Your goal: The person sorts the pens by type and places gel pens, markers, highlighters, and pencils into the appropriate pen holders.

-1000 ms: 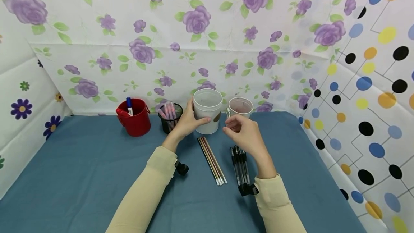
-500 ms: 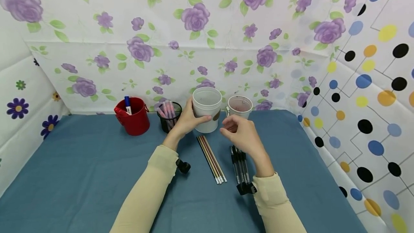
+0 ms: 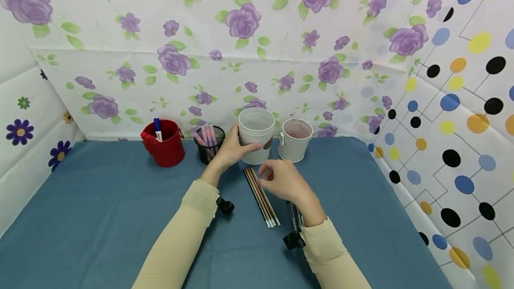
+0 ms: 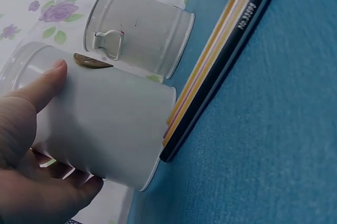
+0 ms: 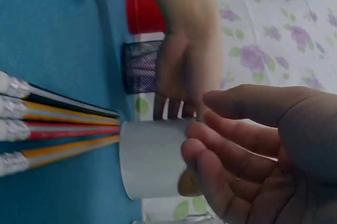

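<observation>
My left hand (image 3: pixel 231 148) grips the left side of a white pail (image 3: pixel 257 145), its thumb across the front near a brown patch. The pail stands upright on the table, touching or very close to the tips of several pencils (image 4: pixel 221 50). My right hand (image 3: pixel 286 181) hovers just right of the pencils' upper ends, fingers loosely bent and holding nothing, as the right wrist view confirms. Eraser ends of the pencils (image 5: pixel 58 121) point toward the person. Partly hidden below my right wrist lie black pens (image 3: pixel 294 217).
A second white pail (image 3: pixel 295 142) with a small side handle stands right of the gripped one. To the left are a black mesh cup (image 3: pixel 208 151) with pink pens and a red pail (image 3: pixel 167 150) holding a blue-capped marker. Floral cloth (image 3: pixel 217 75) hangs behind the blue-covered table (image 3: pixel 100 217).
My right hand has moved left and toward the person, from in front of the second pail to beside the pencils. The left hand keeps its grip on the white pail.
</observation>
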A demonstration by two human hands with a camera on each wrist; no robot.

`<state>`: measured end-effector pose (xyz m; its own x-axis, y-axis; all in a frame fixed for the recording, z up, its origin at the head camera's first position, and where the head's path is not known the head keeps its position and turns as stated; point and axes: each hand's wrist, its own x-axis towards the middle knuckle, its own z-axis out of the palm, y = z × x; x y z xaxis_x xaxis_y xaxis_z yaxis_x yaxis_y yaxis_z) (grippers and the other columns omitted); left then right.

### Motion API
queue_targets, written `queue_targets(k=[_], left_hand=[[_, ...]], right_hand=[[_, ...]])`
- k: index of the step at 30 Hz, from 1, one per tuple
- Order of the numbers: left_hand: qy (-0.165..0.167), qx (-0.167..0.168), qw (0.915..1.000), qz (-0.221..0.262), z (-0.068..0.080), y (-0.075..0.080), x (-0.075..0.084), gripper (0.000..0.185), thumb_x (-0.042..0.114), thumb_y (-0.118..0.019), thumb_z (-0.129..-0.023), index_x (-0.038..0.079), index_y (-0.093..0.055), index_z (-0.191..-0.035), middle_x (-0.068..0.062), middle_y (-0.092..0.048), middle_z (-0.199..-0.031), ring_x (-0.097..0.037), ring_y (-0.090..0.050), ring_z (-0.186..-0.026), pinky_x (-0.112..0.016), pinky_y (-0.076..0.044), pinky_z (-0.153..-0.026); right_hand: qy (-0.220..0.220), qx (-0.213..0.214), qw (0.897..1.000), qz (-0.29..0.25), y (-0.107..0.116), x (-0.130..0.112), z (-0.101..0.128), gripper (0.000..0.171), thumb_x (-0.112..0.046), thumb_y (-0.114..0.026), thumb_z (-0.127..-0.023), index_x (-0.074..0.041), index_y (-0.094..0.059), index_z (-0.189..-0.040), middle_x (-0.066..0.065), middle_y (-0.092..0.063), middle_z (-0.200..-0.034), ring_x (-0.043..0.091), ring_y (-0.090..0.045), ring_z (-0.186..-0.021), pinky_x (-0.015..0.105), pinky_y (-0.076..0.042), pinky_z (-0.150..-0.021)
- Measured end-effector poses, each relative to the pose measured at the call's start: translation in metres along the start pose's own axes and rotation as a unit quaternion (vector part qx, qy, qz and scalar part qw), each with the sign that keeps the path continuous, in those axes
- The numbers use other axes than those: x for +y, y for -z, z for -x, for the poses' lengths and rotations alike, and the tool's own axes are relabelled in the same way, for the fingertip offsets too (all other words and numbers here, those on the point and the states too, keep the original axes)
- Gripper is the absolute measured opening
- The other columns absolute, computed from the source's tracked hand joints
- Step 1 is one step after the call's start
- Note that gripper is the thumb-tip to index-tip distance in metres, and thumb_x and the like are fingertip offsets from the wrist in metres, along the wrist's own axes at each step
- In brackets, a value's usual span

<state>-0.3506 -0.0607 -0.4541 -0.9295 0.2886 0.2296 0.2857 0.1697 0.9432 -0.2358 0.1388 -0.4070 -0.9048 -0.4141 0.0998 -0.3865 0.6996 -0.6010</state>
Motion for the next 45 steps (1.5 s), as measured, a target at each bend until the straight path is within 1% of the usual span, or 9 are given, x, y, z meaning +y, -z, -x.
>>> queue_targets(k=[4,8,15,19,24,30,36,42,45], left_hand=[[0.003,0.002,1.0,-0.004,0.001,0.0,-0.001,0.102,0.028,-0.088,-0.091,0.017,-0.023,-0.168,-0.016,-0.04,-0.16,-0.036,-0.045,-0.144,-0.061,-0.036,-0.12],[0.016,0.003,0.9997,-0.017,0.001,0.001,-0.001,0.104,0.032,-0.088,-0.091,0.02,-0.02,-0.169,-0.014,-0.039,-0.161,-0.034,-0.044,-0.146,-0.06,-0.036,-0.121],[0.027,0.003,0.9992,-0.027,0.002,0.001,0.0,0.106,0.032,-0.087,-0.092,0.019,-0.018,-0.17,-0.013,-0.037,-0.162,-0.034,-0.042,-0.148,-0.058,-0.036,-0.122],[0.033,0.0,0.999,-0.029,0.003,0.001,0.0,0.106,0.033,-0.087,-0.092,0.02,-0.018,-0.17,-0.013,-0.036,-0.163,-0.034,-0.041,-0.149,-0.059,-0.036,-0.122],[0.033,0.003,0.999,-0.029,0.003,0.002,-0.001,0.106,0.034,-0.088,-0.091,0.022,-0.019,-0.17,-0.012,-0.038,-0.162,-0.034,-0.042,-0.148,-0.059,-0.036,-0.122],[0.028,0.001,0.9991,-0.033,0.003,0.003,0.001,0.106,0.033,-0.088,-0.091,0.021,-0.018,-0.17,-0.012,-0.038,-0.162,-0.033,-0.042,-0.148,-0.058,-0.036,-0.122],[0.031,0.002,0.9988,-0.038,0.002,0.003,0.003,0.107,0.033,-0.088,-0.091,0.021,-0.017,-0.17,-0.013,-0.037,-0.163,-0.034,-0.041,-0.149,-0.059,-0.036,-0.122],[0.035,0.002,0.9986,-0.041,0.003,0.003,0.003,0.106,0.033,-0.087,-0.092,0.02,-0.017,-0.17,-0.013,-0.037,-0.162,-0.034,-0.042,-0.149,-0.059,-0.036,-0.121],[0.036,0.0,0.9985,-0.042,0.003,0.003,0.004,0.105,0.033,-0.087,-0.092,0.019,-0.018,-0.17,-0.013,-0.037,-0.162,-0.034,-0.042,-0.149,-0.058,-0.037,-0.121]], right_hand=[[-0.004,-0.025,0.999,0.024,-0.01,-0.003,0.0,0.005,-0.01,-0.079,-0.095,-0.009,-0.078,-0.1,-0.003,-0.069,-0.073,0.009,-0.06,-0.058,0.029,-0.052,-0.057],[-0.01,-0.037,0.998,0.056,-0.018,-0.004,-0.001,0.003,-0.009,-0.08,-0.094,-0.009,-0.078,-0.096,-0.001,-0.067,-0.071,0.011,-0.058,-0.058,0.031,-0.051,-0.057],[-0.05,-0.071,0.993,0.074,-0.03,-0.003,-0.003,0.005,-0.01,-0.082,-0.093,-0.009,-0.077,-0.093,0.0,-0.059,-0.067,0.017,-0.053,-0.056,0.033,-0.045,-0.055],[-0.06,-0.07,0.992,0.086,-0.034,-0.002,-0.002,0.007,-0.011,-0.083,-0.092,-0.01,-0.077,-0.089,0.0,-0.059,-0.068,0.017,-0.054,-0.057,0.034,-0.046,-0.056],[-0.051,-0.062,0.992,0.099,-0.041,0.001,-0.002,0.013,-0.008,-0.084,-0.09,-0.011,-0.074,-0.082,-0.001,-0.058,-0.068,0.016,-0.054,-0.058,0.034,-0.048,-0.059],[-0.05,-0.057,0.99,0.115,-0.043,0.001,-0.003,0.026,-0.005,-0.084,-0.088,-0.013,-0.066,-0.071,-0.001,-0.054,-0.062,0.015,-0.05,-0.056,0.033,-0.044,-0.057],[-0.05,-0.056,0.99,0.119,-0.046,0.0,-0.002,0.027,-0.006,-0.084,-0.088,-0.013,-0.066,-0.069,-0.002,-0.056,-0.061,0.014,-0.052,-0.055,0.032,-0.046,-0.056],[-0.064,-0.056,0.99,0.115,-0.049,-0.002,-0.002,0.029,-0.008,-0.086,-0.086,-0.015,-0.067,-0.066,-0.002,-0.059,-0.061,0.014,-0.055,-0.054,0.033,-0.052,-0.057],[-0.069,-0.056,0.99,0.113,-0.05,-0.003,-0.002,0.03,-0.008,-0.087,-0.086,-0.015,-0.067,-0.065,-0.002,-0.058,-0.061,0.015,-0.055,-0.053,0.033,-0.053,-0.057]])
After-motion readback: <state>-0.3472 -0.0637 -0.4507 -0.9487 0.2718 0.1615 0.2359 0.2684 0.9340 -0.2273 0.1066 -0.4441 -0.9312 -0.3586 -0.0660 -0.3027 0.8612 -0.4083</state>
